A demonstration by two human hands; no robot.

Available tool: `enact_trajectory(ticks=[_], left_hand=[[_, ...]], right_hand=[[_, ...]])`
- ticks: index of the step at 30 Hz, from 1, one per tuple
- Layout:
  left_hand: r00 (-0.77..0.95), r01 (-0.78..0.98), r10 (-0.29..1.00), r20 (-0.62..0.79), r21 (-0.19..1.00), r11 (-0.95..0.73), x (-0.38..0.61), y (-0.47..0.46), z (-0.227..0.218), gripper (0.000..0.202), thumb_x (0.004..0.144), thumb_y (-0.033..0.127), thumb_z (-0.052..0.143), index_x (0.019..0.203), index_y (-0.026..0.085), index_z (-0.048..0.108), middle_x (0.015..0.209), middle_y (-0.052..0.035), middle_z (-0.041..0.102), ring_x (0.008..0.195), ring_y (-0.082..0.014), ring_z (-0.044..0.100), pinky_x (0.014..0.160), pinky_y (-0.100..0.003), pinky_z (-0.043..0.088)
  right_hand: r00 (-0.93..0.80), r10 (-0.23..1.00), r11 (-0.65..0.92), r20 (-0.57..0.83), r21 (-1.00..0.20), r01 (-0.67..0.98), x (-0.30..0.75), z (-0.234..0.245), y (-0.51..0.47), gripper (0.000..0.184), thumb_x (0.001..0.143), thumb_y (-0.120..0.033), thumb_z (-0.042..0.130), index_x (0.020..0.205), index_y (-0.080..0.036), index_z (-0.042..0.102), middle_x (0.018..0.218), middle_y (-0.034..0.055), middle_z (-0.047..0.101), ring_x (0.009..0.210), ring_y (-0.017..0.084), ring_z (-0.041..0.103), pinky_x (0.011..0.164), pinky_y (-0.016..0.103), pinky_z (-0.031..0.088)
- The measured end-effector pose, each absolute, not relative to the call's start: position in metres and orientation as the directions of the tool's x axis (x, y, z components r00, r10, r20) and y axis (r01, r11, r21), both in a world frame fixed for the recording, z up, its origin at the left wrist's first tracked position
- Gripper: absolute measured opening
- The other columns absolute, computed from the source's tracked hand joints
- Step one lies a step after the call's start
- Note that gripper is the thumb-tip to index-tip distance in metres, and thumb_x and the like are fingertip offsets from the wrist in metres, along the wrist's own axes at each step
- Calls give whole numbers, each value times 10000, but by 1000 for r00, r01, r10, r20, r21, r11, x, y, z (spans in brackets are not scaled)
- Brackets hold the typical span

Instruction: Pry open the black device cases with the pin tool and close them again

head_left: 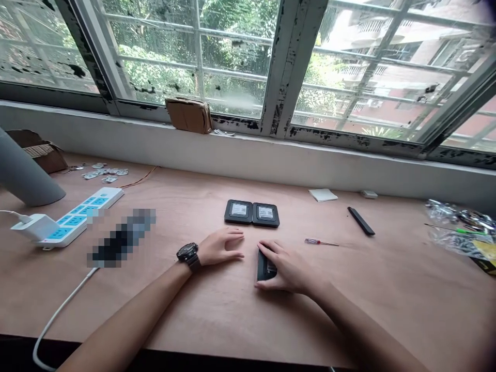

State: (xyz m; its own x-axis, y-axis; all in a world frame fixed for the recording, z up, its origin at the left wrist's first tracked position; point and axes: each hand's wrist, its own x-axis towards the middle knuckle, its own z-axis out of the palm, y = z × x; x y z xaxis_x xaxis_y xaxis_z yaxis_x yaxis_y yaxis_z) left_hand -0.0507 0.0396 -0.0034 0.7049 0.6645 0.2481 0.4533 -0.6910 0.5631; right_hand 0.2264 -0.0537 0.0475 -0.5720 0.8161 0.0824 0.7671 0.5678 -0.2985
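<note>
My right hand (284,267) grips a flat black case (264,267) by its far and near edges, low over the tabletop. The hand covers most of its right part. To its left, my left hand (222,247) rests on the table with fingers stretched apart and nothing in them; a black watch is on that wrist. Just beyond both hands lie two flat black squares side by side, the left one (238,212) and the right one (265,214), each with a white label. Right of them lies a small screwdriver (321,242) with a red and clear handle.
A white power strip (83,214) with a plugged-in charger and a blurred dark object (122,240) lie left. On the right are a black bar (361,221), white paper (323,195) and plastic bags of parts (461,222). A cardboard box (188,115) stands on the sill.
</note>
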Motion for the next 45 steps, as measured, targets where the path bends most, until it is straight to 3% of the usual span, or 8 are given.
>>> enact_trajectory(ticks=[5,28,45], left_hand=[[705,456,665,247,560,-691,-51,40,-5,646,859,621,726,1377,247,629,1458,-92,587,1364,-292,529,1150,-432,415],[695,455,670,259,564,-690,-48,33,8,571,895,558,722,1348,222,638,1414,-80,624,1332,-280,553,1117,-407,444],[706,436,660,256,577,-690,-47,33,10,525,922,568,679,1330,240,649,1404,-83,630,1306,-290,573,1098,-427,454]], right_hand=[[-585,809,571,49,-301,764,229,49,-53,1016,742,-791,672,1500,-139,486,1546,168,475,1374,379,472,1137,483,425],[-683,728,625,-53,-356,694,242,59,-46,1029,750,-753,703,1560,-189,413,1564,169,443,1404,398,427,1142,511,405],[-649,760,608,25,-382,696,243,39,-51,1062,767,-760,693,1607,-241,301,1624,149,367,1457,409,364,1174,587,355]])
